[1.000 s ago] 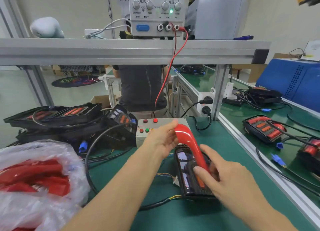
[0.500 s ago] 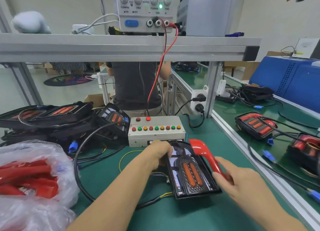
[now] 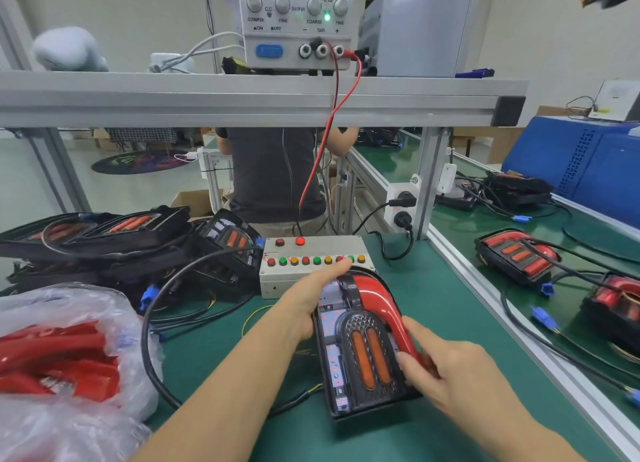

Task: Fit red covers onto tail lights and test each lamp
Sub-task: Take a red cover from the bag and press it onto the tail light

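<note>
A black tail light (image 3: 360,354) with two orange strips lies on the green mat in front of me. A curved red cover (image 3: 379,300) sits along its top and right edge. My left hand (image 3: 311,300) grips the lamp's left edge, index finger stretched toward its top. My right hand (image 3: 446,375) pinches the lower end of the red cover against the lamp's right side. Just behind the lamp stands a grey test box (image 3: 311,264) with coloured buttons.
A clear bag of red covers (image 3: 59,354) lies at the left. Behind it is a stack of black tail lights (image 3: 114,240) with cables. More lamps with covers (image 3: 516,254) lie on the belt at right. A power supply (image 3: 298,22) stands on the shelf; a person sits behind.
The red cover went from held up over the lamp to lying along its right edge. My left hand left the cover and took the lamp's left side.
</note>
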